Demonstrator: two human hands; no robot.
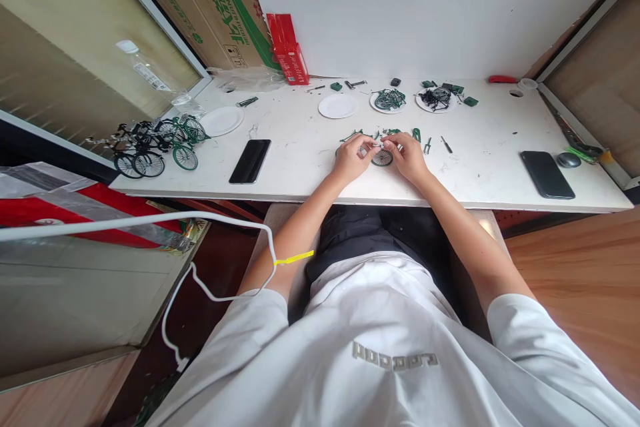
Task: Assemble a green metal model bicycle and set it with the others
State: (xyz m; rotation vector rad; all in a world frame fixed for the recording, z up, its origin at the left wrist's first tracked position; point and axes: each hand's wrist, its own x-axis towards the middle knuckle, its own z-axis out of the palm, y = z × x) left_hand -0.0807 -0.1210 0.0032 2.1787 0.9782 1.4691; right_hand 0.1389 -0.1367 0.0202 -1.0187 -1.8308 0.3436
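Note:
My left hand (354, 155) and my right hand (405, 155) meet over the white table (300, 160), fingertips pinched close together. Between them is a small pale part, too tiny to name. A small spoked toy bicycle wheel (383, 158) lies just below the fingertips. Green bicycle parts (393, 131) are spread behind the hands, and another green piece (417, 134) is beyond the right fingers. To the right of my right hand lie a thin green part (427, 145) and a small screwdriver (447, 145). My fingers hide some of the pieces.
Several model bicycles (185, 157) stand at the left. A phone (250, 161) lies left of my hands, another phone (547, 175) right. White plates (339, 106) line the back; some hold green and black parts. A white cable (200, 215) crosses in front of my left arm.

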